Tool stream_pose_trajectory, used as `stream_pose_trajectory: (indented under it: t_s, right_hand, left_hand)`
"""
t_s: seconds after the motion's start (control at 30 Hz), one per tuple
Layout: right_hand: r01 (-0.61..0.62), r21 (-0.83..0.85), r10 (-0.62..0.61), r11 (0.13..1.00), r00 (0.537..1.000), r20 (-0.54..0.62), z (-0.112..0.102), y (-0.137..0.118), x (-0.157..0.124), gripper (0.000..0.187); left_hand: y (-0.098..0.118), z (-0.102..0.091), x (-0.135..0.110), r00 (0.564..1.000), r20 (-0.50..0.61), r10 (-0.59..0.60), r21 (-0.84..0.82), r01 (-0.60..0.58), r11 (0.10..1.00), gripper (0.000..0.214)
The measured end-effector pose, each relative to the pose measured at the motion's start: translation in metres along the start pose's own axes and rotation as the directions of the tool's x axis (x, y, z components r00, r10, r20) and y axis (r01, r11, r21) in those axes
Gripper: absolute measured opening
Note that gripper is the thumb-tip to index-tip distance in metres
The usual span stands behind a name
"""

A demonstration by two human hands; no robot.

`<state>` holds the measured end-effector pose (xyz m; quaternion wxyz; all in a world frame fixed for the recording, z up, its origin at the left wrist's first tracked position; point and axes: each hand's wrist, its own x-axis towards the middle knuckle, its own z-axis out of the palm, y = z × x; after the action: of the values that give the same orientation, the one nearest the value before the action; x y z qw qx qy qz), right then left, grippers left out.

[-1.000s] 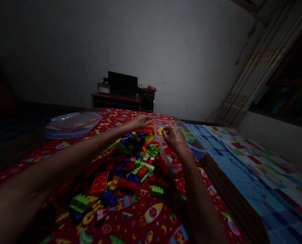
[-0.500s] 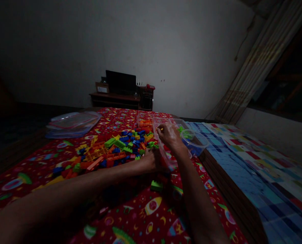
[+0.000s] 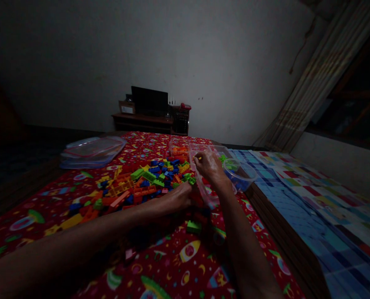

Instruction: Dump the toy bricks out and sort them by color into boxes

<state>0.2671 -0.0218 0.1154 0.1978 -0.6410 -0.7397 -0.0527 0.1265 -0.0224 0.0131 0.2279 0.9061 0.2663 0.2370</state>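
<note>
A heap of coloured plastic building bricks (image 3: 141,182) lies on a red patterned cloth (image 3: 172,265). My left hand (image 3: 178,197) rests low at the heap's near right edge, fingers curled down among the bricks; what they hold is hidden. My right hand (image 3: 208,166) hovers over a row of clear plastic containers (image 3: 203,187), pinching a small yellow brick (image 3: 199,158). One container holds orange bricks (image 3: 179,150), another green ones (image 3: 230,164). A single green brick (image 3: 193,226) lies nearer to me.
A stack of clear lids with red rims (image 3: 93,150) sits at the far left of the cloth. A blue chequered mat (image 3: 297,199) lies to the right, beyond the cloth's edge. A low cabinet with a dark screen (image 3: 149,106) stands against the far wall.
My left hand has drawn back from the far side of the heap to its near right edge. My right hand stays over the containers with the yellow brick.
</note>
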Motion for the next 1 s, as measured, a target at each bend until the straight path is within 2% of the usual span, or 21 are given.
stream_pose_trajectory:
  t_s: [0.1,0.2,0.3,0.43,0.53,0.7,0.87,0.9,0.93,1.0]
  right_hand:
    - [-0.01,-0.009,0.01,1.0,1.0,-0.009,0.0,0.001,0.0,0.033]
    - [-0.024,-0.018,0.024,1.0,1.0,-0.002,0.0,0.001,0.0,0.032]
    - [-0.015,-0.019,0.015,1.0,1.0,0.017,-0.001,-0.002,-0.001,0.032]
    - [0.005,-0.021,-0.004,1.0,1.0,0.031,-0.003,-0.005,-0.002,0.034]
    - [0.008,-0.021,-0.008,1.0,1.0,0.02,-0.003,-0.005,-0.003,0.035]
    - [0.018,-0.035,-0.017,0.999,1.0,0.019,0.001,-0.006,-0.002,0.033]
    - [0.027,-0.031,-0.026,0.999,0.999,0.037,0.002,-0.004,-0.001,0.032]
    - [0.022,-0.024,-0.022,0.999,0.999,0.036,0.001,-0.003,-0.001,0.033]
    - [0.016,-0.016,-0.015,1.0,0.999,0.033,0.001,-0.002,0.0,0.033]
    - [-0.001,-0.004,0.001,1.0,1.0,0.025,0.0,0.0,0.0,0.033]
  left_hand:
    - [-0.008,-0.016,-0.007,0.999,-0.042,-0.015,0.135,0.021,0.991,0.011]
    - [-0.011,-0.039,-0.005,0.996,-0.019,-0.085,0.137,0.087,0.987,0.018]
    - [-0.012,-0.064,0.005,0.973,-0.023,-0.228,0.161,0.229,0.96,0.027]
    - [-0.02,-0.093,0.025,0.94,-0.123,-0.32,0.208,0.339,0.917,0.035]
    - [-0.029,-0.108,0.041,0.901,-0.171,-0.399,0.207,0.429,0.879,0.036]
    - [-0.037,-0.126,0.076,0.822,-0.339,-0.457,0.191,0.536,0.823,0.037]
    - [-0.045,-0.133,0.112,0.728,-0.499,-0.47,0.179,0.617,0.766,0.064]
    - [-0.047,-0.132,0.114,0.726,-0.507,-0.464,0.19,0.619,0.762,0.069]
    - [-0.049,-0.13,0.114,0.743,-0.5,-0.444,0.215,0.604,0.768,0.071]
    - [-0.053,-0.126,0.104,0.823,-0.432,-0.368,0.297,0.515,0.804,0.069]
